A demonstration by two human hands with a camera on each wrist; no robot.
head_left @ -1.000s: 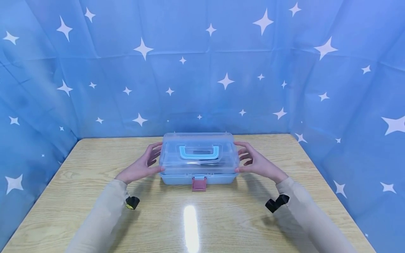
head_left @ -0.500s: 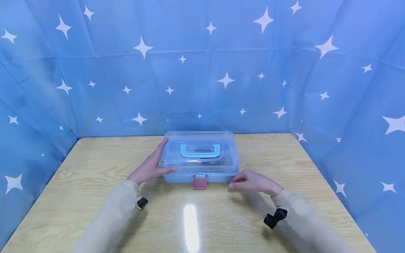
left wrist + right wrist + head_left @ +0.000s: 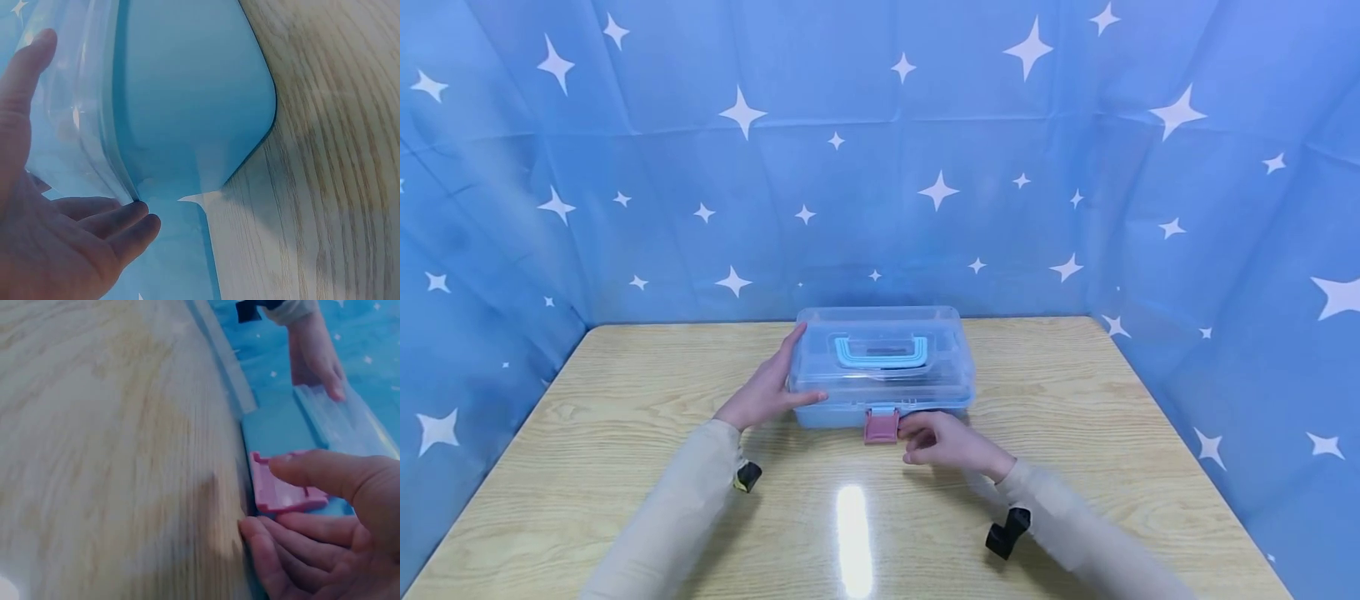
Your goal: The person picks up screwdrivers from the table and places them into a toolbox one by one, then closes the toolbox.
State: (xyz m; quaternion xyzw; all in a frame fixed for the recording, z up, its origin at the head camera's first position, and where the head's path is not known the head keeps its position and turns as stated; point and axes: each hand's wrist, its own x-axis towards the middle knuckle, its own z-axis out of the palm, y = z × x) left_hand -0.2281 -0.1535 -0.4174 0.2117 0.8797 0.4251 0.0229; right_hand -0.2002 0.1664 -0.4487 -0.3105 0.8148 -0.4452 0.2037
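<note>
A plastic storage box (image 3: 827, 415) with a light blue base, a clear lid (image 3: 910, 325) and a blue carry handle (image 3: 882, 360) stands on the table. My left hand (image 3: 763, 387) grips its left end, thumb over the front of the lid and fingers round the back corner. The left wrist view shows the fingertips (image 3: 147, 209) at the lid's lower rim. At the box's front, my right hand (image 3: 951, 442) is beside the pink latch (image 3: 881, 427), which sticks outward. In the right wrist view the thumb (image 3: 300, 469) overlaps the latch, with the other fingers loosely bent below.
The wooden table (image 3: 625, 467) extends on both sides of the box and in front of it. A blue curtain (image 3: 850, 233) with white stars closes off the back and sides, right behind the box.
My right hand has left the box's right end and come round the front, leftward to the latch. The left hand has slid further over the left end; the box has shifted slightly right and back.
</note>
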